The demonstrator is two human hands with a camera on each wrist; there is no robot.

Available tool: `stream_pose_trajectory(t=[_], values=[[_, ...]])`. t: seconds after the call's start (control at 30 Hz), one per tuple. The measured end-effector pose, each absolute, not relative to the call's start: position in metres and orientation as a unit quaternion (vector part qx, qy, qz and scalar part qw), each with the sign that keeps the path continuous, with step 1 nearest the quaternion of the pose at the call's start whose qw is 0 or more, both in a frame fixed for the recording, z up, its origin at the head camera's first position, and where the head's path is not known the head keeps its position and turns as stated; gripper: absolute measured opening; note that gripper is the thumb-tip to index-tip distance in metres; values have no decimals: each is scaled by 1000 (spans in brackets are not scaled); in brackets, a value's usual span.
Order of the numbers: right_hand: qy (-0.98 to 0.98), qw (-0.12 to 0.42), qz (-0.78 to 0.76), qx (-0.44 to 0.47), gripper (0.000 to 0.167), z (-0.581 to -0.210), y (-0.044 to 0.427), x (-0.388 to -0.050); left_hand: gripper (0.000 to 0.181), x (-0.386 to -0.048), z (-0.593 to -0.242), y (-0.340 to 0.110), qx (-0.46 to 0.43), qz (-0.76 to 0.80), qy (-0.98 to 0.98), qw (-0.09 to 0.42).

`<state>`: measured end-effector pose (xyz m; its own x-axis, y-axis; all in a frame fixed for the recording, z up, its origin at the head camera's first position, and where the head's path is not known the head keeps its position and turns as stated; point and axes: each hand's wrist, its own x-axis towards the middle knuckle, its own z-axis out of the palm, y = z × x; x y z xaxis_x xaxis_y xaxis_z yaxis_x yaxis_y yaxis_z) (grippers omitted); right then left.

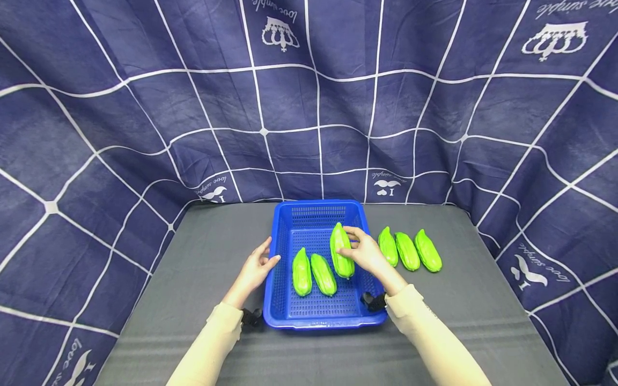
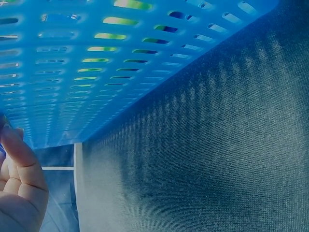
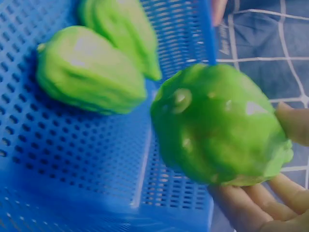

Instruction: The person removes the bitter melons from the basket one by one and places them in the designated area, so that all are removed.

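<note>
A green bitter melon (image 1: 340,252) is held between thumb and fingers of my right hand (image 1: 364,252), above the right side of a blue plastic basket (image 1: 325,323). In the right wrist view, the held melon (image 3: 219,128) shows its rounded, bumpy end. Two more bitter melons, one on the left (image 1: 302,276) and one beside it (image 1: 323,274), lie on the basket floor. My left hand (image 1: 253,271) is at the basket's left rim, thumb over the edge and fingers loosely bent outside. The left wrist view catches part of that hand (image 2: 21,179) by the perforated wall.
Right of the basket, three bitter melons lie side by side on the grey table: a near one (image 1: 388,247), a middle one (image 1: 407,251) and an outer one (image 1: 427,251). A navy curtain (image 1: 338,107) with white grid lines surrounds the table's back and sides.
</note>
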<state>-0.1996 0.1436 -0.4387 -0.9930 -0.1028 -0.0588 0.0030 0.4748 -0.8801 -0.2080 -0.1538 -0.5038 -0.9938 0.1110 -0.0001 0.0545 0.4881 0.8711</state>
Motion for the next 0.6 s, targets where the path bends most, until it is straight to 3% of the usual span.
stream_pose_trajectory(t=[0.37, 0.6], values=[[835, 20, -550, 10, 68, -411, 185, -194, 66, -207, -501, -154, 42, 497, 866, 31], [831, 16, -554, 48, 70, -412, 210, -189, 66, -207, -502, -154, 46, 507, 860, 34]])
